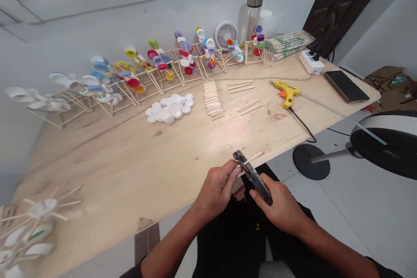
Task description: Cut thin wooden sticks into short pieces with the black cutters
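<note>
At the table's front edge, my left hand (pixel 219 186) pinches a thin wooden stick (pixel 254 157), whose far end sticks out to the right past the tool's head. My right hand (pixel 279 203) is wrapped round a long black pliers-like cutting tool (pixel 256 180). The tool slants away from me, its head against the stick and close to my left fingertips. Its jaws are too small to make out clearly. Beyond my hands lie a neat row of short sticks (pixel 213 100), several loose sticks (pixel 250 105) and a heap of white bottle caps (pixel 169 108).
Stick frames with coloured-cap wheels (pixel 156 67) line the wall. Spoked cap wheels (pixel 42 208) lie at left. A yellow glue gun (pixel 286 92), phone (pixel 346 86), power adapter (pixel 312 62), packed sticks (pixel 288 45), small fan (pixel 226 35) and bottle (pixel 253 15) stand right. A floor fan (pixel 386 143) adjoins the table.
</note>
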`<state>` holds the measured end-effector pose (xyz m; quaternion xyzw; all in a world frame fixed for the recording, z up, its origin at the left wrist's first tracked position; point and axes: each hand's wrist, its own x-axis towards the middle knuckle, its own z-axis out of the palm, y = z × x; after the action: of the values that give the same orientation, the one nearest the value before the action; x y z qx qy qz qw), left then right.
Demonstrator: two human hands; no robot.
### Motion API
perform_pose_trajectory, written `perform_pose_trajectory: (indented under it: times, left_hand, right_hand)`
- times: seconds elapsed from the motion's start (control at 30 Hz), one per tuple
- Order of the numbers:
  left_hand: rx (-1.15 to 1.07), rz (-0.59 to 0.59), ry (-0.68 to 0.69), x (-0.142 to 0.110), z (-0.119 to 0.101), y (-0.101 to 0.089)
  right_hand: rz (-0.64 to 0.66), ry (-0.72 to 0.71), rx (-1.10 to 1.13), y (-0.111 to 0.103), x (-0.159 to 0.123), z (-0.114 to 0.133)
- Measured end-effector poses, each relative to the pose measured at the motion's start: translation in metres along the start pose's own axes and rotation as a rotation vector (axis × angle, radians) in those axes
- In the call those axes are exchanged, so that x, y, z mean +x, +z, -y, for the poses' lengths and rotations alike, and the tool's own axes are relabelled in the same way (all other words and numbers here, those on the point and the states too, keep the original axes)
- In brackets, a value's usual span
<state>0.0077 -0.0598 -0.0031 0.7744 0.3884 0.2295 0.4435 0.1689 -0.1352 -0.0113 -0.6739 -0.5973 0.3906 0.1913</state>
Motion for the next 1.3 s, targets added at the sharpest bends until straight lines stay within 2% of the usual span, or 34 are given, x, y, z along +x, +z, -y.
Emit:
perform_pose_trajectory:
  times: [0.23, 0.3, 0.37, 0.47, 0.67, 0.73, 0.8, 0.9, 0.97, 1.17, 1.3]
  left_hand:
    - [-0.63, 0.269, -0.231, 0.004, -0.002, -0.014]
    - [-0.708, 0.327, -0.271, 0.006, -0.002, -0.017]
    - [-0.686, 0.33, -0.28, 0.007, -0.002, -0.017]
    - [-0.431, 0.197, -0.193, 0.006, -0.002, -0.011]
    - [0.477, -0.303, 0.163, 0.0, 0.012, 0.015]
    - [0.655, -0.378, 0.255, -0.001, 0.017, 0.019]
    - [0.689, -0.386, 0.303, -0.001, 0.017, 0.018]
    - [0.566, -0.33, 0.314, -0.001, 0.011, 0.014]
    - [0.444, -0.276, 0.266, -0.002, 0.004, 0.009]
    - [-0.147, -0.006, -0.056, -0.003, -0.012, -0.006]
    - [-0.515, 0.199, -0.182, 0.002, -0.012, -0.017]
  right_hand:
    - [0.001, -0.044, -0.008, -0.003, -0.005, 0.002]
    - [0.0, -0.042, -0.014, -0.002, -0.005, 0.002]
    - [-0.008, -0.026, -0.026, 0.0, -0.005, 0.001]
    - [-0.023, 0.024, -0.034, 0.006, -0.002, -0.002]
    - [0.006, 0.062, 0.03, 0.013, 0.005, -0.003]
    - [0.013, 0.059, 0.031, 0.012, 0.005, -0.002]
    - [0.007, 0.059, 0.013, 0.01, 0.004, -0.001]
    - [-0.004, 0.058, -0.022, 0.007, 0.002, -0.001]
    - [-0.012, 0.048, -0.031, 0.006, 0.001, -0.001]
    - [-0.035, -0.015, -0.027, 0.001, -0.002, 0.0]
    - [-0.033, -0.04, -0.045, -0.001, -0.004, -0.001]
